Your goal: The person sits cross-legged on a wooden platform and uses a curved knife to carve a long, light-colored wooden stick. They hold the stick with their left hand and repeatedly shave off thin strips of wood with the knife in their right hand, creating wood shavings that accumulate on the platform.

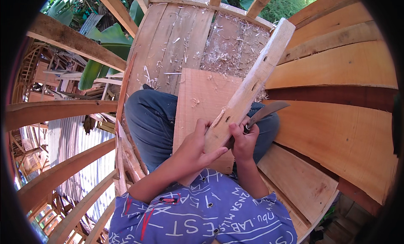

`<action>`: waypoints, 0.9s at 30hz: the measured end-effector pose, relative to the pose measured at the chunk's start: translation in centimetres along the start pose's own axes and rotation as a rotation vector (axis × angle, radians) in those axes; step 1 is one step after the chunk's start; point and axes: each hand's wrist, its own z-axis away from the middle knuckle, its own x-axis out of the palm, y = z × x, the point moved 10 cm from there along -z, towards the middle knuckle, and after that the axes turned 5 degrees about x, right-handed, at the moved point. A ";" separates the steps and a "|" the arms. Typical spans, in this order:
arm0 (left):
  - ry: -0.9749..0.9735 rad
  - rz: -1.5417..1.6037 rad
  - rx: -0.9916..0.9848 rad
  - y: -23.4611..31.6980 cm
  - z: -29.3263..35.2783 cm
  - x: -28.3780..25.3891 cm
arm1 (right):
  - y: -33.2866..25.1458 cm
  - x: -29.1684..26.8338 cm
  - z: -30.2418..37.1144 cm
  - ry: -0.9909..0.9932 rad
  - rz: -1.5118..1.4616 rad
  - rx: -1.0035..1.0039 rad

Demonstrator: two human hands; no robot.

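Observation:
A long pale wooden bar [257, 73] with several dark slots slants from my lap up to the far right. My left hand [195, 145] is closed around its near end, thumb along the lower edge. A raised sliver of wood stands on the bar's left edge just beyond my fingers. My right hand [245, 144] is closed on the handle of a knife [268, 111], its thumb touching the bar's right side. The curved blade points away to the right. Beneath the bar, a flat reddish board [202, 90] lies across my legs.
Curled shavings litter the plank floor [170, 42] in front of me. Wooden rails [63, 111] run along the left, with corrugated metal sheets [80, 147] below them. Wide curved planks [332, 134] wall the right side. Green leaves [110, 42] hang beyond the rails.

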 end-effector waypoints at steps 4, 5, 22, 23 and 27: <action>-0.074 -0.189 -0.078 0.0 0.0 -0.2 | -0.6 0.1 -0.3 0.058 -0.048 0.060; -0.096 -0.230 -0.082 0.3 0.1 -0.3 | -1.0 0.0 -0.3 0.073 -0.007 0.031; -0.011 0.149 -0.359 -1.2 0.3 -0.2 | -2.8 1.0 -0.4 -0.262 0.779 -0.291; -0.017 0.156 -0.370 -1.0 0.1 -0.2 | -2.4 1.0 -0.2 -0.259 0.818 -0.284; 0.026 0.002 -0.204 -0.8 0.0 -0.9 | -2.0 1.0 0.4 -0.199 0.956 -0.300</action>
